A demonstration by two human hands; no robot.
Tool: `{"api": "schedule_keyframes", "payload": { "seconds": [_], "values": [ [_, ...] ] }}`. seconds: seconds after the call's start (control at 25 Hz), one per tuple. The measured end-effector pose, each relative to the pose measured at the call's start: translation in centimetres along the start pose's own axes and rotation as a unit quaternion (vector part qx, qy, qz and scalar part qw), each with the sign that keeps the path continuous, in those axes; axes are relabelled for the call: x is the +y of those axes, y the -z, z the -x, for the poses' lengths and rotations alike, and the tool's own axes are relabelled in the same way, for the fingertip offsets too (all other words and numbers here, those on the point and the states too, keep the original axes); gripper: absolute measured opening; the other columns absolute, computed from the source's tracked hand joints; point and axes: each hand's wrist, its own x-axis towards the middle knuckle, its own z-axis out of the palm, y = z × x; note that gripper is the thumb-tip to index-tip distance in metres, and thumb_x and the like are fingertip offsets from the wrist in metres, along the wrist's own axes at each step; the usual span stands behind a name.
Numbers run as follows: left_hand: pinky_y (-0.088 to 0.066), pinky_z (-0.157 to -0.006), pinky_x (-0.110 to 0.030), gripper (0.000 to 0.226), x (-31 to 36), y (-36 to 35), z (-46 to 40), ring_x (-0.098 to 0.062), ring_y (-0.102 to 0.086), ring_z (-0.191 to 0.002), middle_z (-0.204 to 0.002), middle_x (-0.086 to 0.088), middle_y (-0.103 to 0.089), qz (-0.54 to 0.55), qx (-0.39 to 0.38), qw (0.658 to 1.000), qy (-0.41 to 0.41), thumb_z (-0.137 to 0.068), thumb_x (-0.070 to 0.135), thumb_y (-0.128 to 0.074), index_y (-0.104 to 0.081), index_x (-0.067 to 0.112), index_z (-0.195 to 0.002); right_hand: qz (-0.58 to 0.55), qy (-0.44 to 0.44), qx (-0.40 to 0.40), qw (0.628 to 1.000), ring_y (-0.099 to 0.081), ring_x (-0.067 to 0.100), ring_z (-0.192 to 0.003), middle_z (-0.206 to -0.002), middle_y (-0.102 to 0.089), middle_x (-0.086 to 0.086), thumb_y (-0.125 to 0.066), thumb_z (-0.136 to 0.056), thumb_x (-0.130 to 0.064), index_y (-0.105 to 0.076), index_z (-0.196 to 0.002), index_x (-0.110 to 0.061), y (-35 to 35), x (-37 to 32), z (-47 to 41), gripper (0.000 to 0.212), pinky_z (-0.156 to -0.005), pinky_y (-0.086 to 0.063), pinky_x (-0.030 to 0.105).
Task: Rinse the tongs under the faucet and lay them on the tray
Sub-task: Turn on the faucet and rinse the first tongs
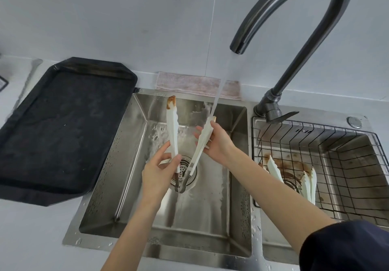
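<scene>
Steel double sink (pixel 235 224) fills the counter, with the black tray (pixel 63 127) waiting bare on its left and a dark gooseneck faucet (pixel 294 28) pouring into the left basin. Over the drain, white tongs (pixel 173 136) are spread in a V, hinge down, probably so water reaches each arm in turn. Her left hand (pixel 157 171) grips the still sauce-tipped arm; her right hand (pixel 219 142) holds the other under the stream. More dirty tongs (pixel 307 184) lean in the wire rack (pixel 347 186) on the right, clear of the path to the tray.
</scene>
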Motion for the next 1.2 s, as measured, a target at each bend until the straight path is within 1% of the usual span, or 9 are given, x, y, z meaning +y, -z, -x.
{"api": "schedule_keyframes", "payload": {
  "seconds": [0.12,0.2,0.28,0.36,0.48,0.64,0.88,1.04,1.2],
  "values": [
    [-0.055,-0.086,-0.048,0.044,0.2,-0.1,-0.1,-0.015,-0.062,-0.066,-0.093,-0.003,-0.066,-0.003,0.001,1.000,-0.007,-0.081,0.020,-0.067,-0.052,0.053,-0.108,-0.016,0.013,0.030,0.999,-0.058,0.022,-0.108,-0.137,-0.051,0.006,-0.035,-0.100,-0.029,-0.043,-0.135,-0.007,-0.4,-0.3,-1.2,0.042,-0.075,-0.047,0.028],
    [-0.055,-0.085,-0.047,0.044,0.4,0.0,-0.1,-0.012,-0.063,-0.066,-0.092,-0.002,-0.067,-0.005,0.001,1.000,-0.003,-0.081,0.020,-0.067,-0.051,0.057,-0.099,-0.018,0.032,0.040,0.999,-0.059,0.024,-0.110,-0.132,-0.054,0.007,-0.038,-0.100,-0.027,-0.051,-0.128,-0.013,-0.7,-0.8,-1.7,0.034,-0.074,-0.046,0.029],
    [-0.055,-0.083,-0.049,0.044,0.2,0.2,-0.2,-0.007,-0.063,-0.063,-0.090,-0.005,-0.068,-0.002,0.000,1.000,0.001,-0.082,0.019,-0.066,-0.051,0.055,-0.102,-0.005,0.047,0.053,0.998,-0.061,0.022,-0.088,-0.102,-0.061,0.006,-0.042,-0.098,-0.024,-0.059,-0.102,-0.018,-1.1,-1.2,-1.8,0.018,-0.064,-0.045,0.028],
    [-0.056,-0.083,-0.048,0.045,-0.1,0.4,-0.3,-0.010,-0.062,-0.064,-0.088,-0.005,-0.066,0.021,-0.005,1.000,0.016,-0.082,0.017,-0.065,-0.054,0.044,-0.116,0.009,0.050,0.077,0.996,-0.046,0.015,-0.057,-0.071,-0.048,0.002,-0.043,-0.097,-0.022,-0.055,-0.089,-0.020,-1.6,-1.3,-1.9,0.015,-0.053,-0.042,0.026],
    [-0.056,-0.082,-0.043,0.046,-0.5,0.2,0.0,-0.012,-0.061,-0.066,-0.080,0.001,-0.066,0.042,-0.012,0.998,0.038,-0.084,0.016,-0.063,-0.052,0.035,-0.124,0.046,0.064,0.110,0.991,-0.033,0.010,-0.041,-0.056,-0.034,-0.002,-0.037,-0.097,-0.037,-0.050,-0.078,-0.023,-2.2,-1.5,-2.1,0.027,-0.043,-0.034,0.023],
    [-0.057,-0.077,-0.038,0.049,-0.8,0.0,0.2,-0.020,-0.062,-0.073,-0.072,0.005,-0.067,0.076,-0.014,0.996,0.052,-0.087,0.011,-0.060,-0.047,0.022,-0.133,0.028,0.064,0.095,0.993,-0.031,0.010,-0.043,-0.053,-0.037,-0.003,-0.036,-0.096,-0.045,-0.044,-0.064,-0.018,-2.7,-2.3,-1.4,0.043,-0.041,-0.031,0.021],
    [-0.059,-0.056,-0.021,0.028,-0.7,-0.5,0.5,-0.015,-0.068,-0.064,-0.085,-0.004,-0.063,0.138,-0.061,0.981,0.122,-0.092,0.011,-0.051,-0.057,0.009,-0.119,0.052,0.128,-0.045,0.989,-0.050,0.007,-0.056,-0.075,-0.054,-0.002,-0.053,-0.094,-0.019,-0.053,-0.084,-0.017,-1.3,-2.0,0.4,0.009,-0.055,-0.046,0.018],
    [-0.059,-0.055,-0.022,0.016,-0.2,-1.3,1.0,-0.010,-0.070,-0.056,-0.091,-0.009,-0.063,0.165,-0.098,0.969,0.153,-0.093,0.010,-0.048,-0.063,0.016,-0.093,0.074,0.138,0.010,0.988,-0.047,0.005,-0.039,-0.061,-0.049,0.000,-0.042,-0.098,-0.031,-0.050,-0.085,-0.015,-1.3,-2.9,1.0,0.021,-0.044,-0.045,0.018],
    [-0.060,-0.059,-0.023,0.022,0.2,-1.9,0.8,-0.011,-0.071,-0.064,-0.096,-0.008,-0.064,0.182,-0.110,0.966,0.150,-0.093,0.012,-0.049,-0.060,0.010,-0.111,0.142,0.141,0.070,0.977,-0.056,0.011,-0.053,-0.082,-0.059,0.005,-0.034,-0.098,-0.040,-0.045,-0.114,-0.014,-1.3,-2.1,1.8,0.032,-0.050,-0.049,0.023]
  ]
}}
